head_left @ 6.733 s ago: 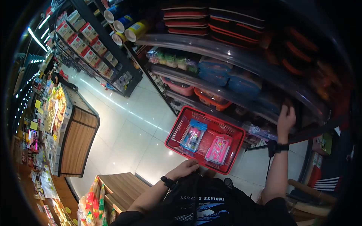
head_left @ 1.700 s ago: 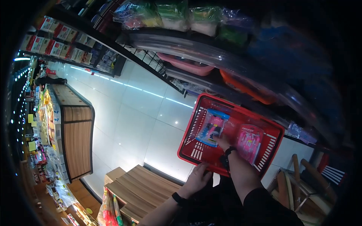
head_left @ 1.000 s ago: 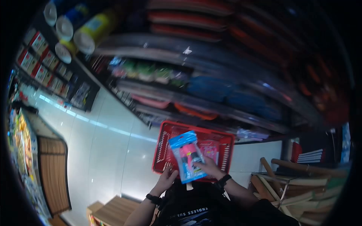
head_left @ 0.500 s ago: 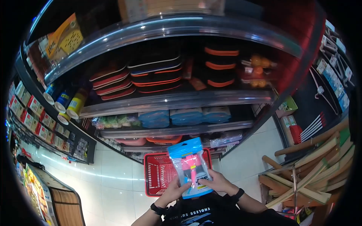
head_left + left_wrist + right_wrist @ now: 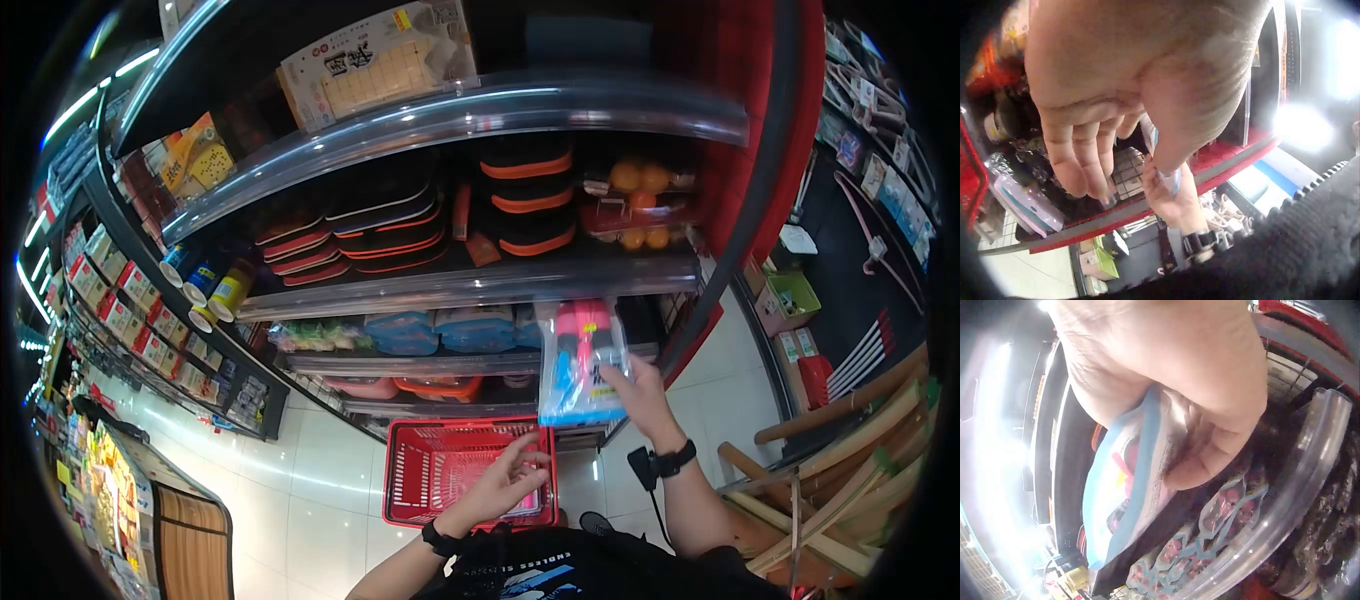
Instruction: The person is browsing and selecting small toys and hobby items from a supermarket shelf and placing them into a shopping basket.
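Note:
My right hand pinches a clear, blue-edged plastic pouch by its lower right part, with pink and black contents showing through. It is held up in front of the lower shelves. In the right wrist view the thumb and fingers close on the edge of the pouch. Above the red shopping basket my left hand is held with loosely bent fingers and nothing in them. A pink package lies in the basket, partly hidden by that hand. Similar blue-edged pouches sit on a shelf below the right hand.
Clear plastic lips run along the shelf fronts. Black cases with orange trim are stacked above, beside packs of orange balls. Wooden pieces stand at the right. A wood-panelled counter is at the lower left.
The pouch was lifted out of the basket and held in both hands. My left hand has since let go, while my right hand has carried it up and right toward the shelves.

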Tool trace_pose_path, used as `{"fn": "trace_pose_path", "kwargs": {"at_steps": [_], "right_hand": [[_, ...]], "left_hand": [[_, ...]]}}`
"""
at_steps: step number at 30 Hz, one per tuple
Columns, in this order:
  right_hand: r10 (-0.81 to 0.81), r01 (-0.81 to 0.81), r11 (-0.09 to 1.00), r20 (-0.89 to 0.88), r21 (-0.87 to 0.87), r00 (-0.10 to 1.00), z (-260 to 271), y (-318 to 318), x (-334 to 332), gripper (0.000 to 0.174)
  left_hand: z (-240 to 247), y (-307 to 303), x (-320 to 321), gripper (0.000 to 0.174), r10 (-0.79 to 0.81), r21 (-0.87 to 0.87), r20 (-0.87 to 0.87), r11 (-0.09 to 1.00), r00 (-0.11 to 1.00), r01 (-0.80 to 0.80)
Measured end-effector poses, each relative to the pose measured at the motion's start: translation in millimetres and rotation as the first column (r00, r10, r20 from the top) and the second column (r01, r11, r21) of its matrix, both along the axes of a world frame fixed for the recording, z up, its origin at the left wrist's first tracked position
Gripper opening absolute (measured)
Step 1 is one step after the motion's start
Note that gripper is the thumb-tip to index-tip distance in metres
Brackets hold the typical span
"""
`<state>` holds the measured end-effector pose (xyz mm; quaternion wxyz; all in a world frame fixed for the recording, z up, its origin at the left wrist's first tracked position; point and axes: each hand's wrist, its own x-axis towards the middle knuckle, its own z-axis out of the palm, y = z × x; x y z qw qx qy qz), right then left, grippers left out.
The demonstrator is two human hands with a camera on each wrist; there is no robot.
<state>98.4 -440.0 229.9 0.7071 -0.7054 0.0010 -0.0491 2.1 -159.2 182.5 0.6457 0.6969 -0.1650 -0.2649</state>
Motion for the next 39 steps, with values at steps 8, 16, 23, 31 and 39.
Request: {"fn": "trace_pose_path", "kwargs": {"at_steps": [8, 16, 23, 31, 39], "right_hand": [[-0.1, 0.139, 0.969, 0.189, -0.203, 0.977, -2, -1, 119, 0.044], [0.117, 0.016, 0.644, 0.119, -0.765, 0.986, -42, 1, 193, 0.055], [0.013, -0.014, 0.874, -0.004, -0.486, 1.0, -71, -10, 201, 0.056], [0.111, -0.018, 0.562, 0.054, -0.827, 0.992, -87, -25, 217, 0.06], [0.031, 0.254, 0.377, 0.286, -0.891, 0.958, -102, -31, 232, 0.063]], "left_hand": [[-29, 21, -24, 0.055, 0.143, 0.1, -0.019, 0.985, 0.989, -0.141], [-42, 34, -44, 0.048, 0.264, 0.159, -0.067, 0.955, 0.962, -0.251], [-50, 40, -46, 0.045, 0.296, 0.196, -0.112, 0.942, 0.948, -0.271], [-57, 39, -43, 0.044, 0.288, 0.208, -0.111, 0.943, 0.951, -0.261], [-57, 36, -46, 0.043, 0.346, 0.175, -0.067, 0.928, 0.936, -0.33]]}}
